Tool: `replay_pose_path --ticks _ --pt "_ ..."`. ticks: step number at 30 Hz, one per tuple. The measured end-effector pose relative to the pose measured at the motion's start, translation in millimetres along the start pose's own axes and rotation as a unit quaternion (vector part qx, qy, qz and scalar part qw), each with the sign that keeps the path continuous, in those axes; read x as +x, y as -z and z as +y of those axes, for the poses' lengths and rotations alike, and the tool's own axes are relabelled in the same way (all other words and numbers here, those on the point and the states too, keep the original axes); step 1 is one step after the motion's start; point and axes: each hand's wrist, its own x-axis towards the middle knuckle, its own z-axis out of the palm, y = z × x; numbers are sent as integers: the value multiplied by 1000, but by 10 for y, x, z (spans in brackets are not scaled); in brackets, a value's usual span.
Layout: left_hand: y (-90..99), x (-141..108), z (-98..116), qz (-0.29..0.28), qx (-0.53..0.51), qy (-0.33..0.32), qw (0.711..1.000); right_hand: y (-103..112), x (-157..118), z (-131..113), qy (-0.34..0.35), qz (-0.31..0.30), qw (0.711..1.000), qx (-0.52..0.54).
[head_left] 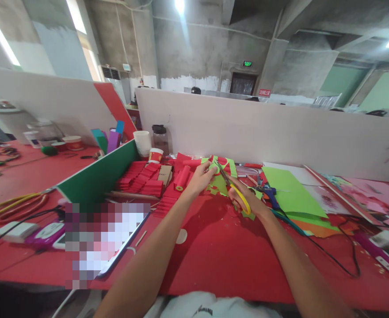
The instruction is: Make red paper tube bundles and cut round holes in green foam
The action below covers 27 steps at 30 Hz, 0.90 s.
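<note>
My left hand point(204, 177) pinches a small piece of light green paper point(213, 168) over the middle of the red table. In my right hand point(244, 196) is a pair of scissors with yellow handles point(240, 197), its blades pointing up and left to the green piece. Beneath and behind both hands lie green paper scraps point(218, 183). A red paper roll point(182, 178) rests just left of my left hand. Whether the blades touch the paper I cannot tell.
Stacks of folded red paper point(143, 176) lie left, by a green divider point(98, 176) and a tablet point(115, 243) with a blurred screen. Right are blue-handled scissors point(270, 194), green sheets point(290, 190) and a black cable point(330, 258). Paper cups point(143, 143) and a bottle point(160, 139) stand behind.
</note>
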Motion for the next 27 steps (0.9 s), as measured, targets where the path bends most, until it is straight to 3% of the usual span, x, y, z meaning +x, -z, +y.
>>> replay_pose_path --ticks 9,27 --pt "-14 24 -34 12 1 -9 1000 -61 23 -2 33 14 998 -42" --pt "-22 -4 4 4 1 -3 1000 -82 37 -21 27 39 997 -56"
